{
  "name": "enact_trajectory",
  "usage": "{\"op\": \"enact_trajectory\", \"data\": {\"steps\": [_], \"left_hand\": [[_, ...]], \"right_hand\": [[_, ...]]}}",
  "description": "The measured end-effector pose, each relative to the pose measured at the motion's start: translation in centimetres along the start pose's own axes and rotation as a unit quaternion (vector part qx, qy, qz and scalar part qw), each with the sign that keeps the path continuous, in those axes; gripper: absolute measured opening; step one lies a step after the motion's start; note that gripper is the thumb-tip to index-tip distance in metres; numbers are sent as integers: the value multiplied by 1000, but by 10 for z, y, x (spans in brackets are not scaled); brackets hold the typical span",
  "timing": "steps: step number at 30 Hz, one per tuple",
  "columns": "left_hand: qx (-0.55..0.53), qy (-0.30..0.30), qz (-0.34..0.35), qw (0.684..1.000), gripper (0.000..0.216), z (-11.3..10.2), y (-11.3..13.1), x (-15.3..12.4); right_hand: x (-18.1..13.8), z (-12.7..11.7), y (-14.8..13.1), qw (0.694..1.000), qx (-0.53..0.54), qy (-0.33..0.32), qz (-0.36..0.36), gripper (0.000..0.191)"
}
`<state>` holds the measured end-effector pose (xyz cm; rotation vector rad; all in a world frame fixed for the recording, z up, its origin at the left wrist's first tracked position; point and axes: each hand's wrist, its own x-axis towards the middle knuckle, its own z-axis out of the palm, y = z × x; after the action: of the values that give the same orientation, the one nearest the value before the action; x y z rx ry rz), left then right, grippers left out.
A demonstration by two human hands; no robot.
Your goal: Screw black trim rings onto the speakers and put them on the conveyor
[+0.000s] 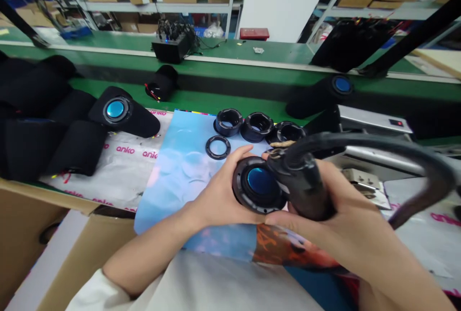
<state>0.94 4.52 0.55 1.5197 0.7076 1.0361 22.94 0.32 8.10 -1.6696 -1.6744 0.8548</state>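
Note:
My left hand (219, 200) is wrapped round the side of a round black speaker (257, 183) with a shiny blue centre, its face turned up. In my right hand (334, 219) is a black cylindrical tool, seemingly an electric screwdriver (306, 186), with a thick black cable (389, 140) arching off to the right. The tool is tilted beside the speaker, and its tip is hidden. My right thumb lies at the speaker's lower edge. Beyond my hands stand several black ring housings (256, 126), and a thin black flat ring (218, 147) lies in front of them.
A blue printed sheet (173, 181) covers the bench under my hands. Black fabric-covered speaker bodies (124, 111) are piled on the left. On the right stands a metal machine (374, 123) with a red display. A black box with cables (171, 46) sits on the back ledge.

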Motion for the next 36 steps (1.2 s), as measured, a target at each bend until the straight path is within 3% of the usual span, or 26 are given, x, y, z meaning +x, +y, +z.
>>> {"op": "enact_trajectory", "data": {"steps": [7,11,13,18,24,31,36], "left_hand": [[13,29,52,998,132,4,-9,-1],[-8,18,34,999,139,2,-7,0],[-14,14,28,999,139,2,-5,0],[-9,20,35,999,132,4,-6,0],[15,31,42,999,132,4,-6,2],[39,36,36,998,121,4,-2,6],[47,55,48,996,114,8,-3,4]], "right_hand": [[-8,9,-9,996,-23,72,40,64],[-9,19,-21,998,44,49,5,55],[-9,21,-25,996,64,62,25,53],[-12,16,-31,985,20,129,109,89],[-11,14,-29,988,6,113,108,56],[1,2,-27,993,-10,32,117,71],[6,0,-10,996,-15,28,79,77]]}}
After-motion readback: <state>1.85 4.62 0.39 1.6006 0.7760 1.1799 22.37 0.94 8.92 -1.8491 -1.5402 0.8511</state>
